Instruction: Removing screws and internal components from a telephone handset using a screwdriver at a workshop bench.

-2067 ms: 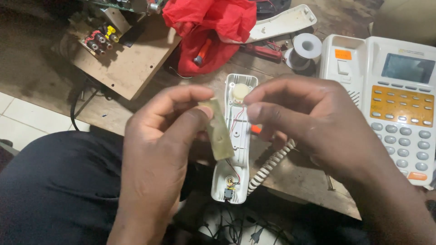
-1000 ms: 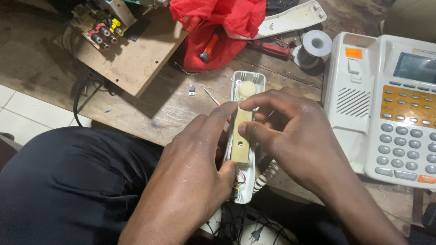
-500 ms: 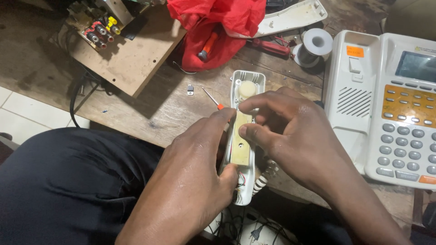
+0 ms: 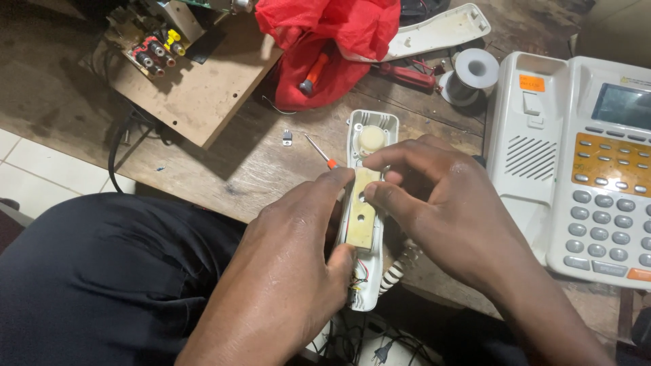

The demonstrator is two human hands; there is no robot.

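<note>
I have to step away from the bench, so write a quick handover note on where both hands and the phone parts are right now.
Left hand: grips the open white plastic handset shell from its left side, thumb against the beige rectangular weight plate.
Right hand: fingertips press that plate into the shell.
Done: the handset's cover is off; the plate sits inside below the round earpiece disc.
Left: the long white handset cover lies beyond the red cloth; the small orange-handled screwdriver lies by the shell; white desk phone base on the right.

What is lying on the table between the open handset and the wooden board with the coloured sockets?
In the head view, a small screwdriver and a little metal clip lie on the table there.
</note>
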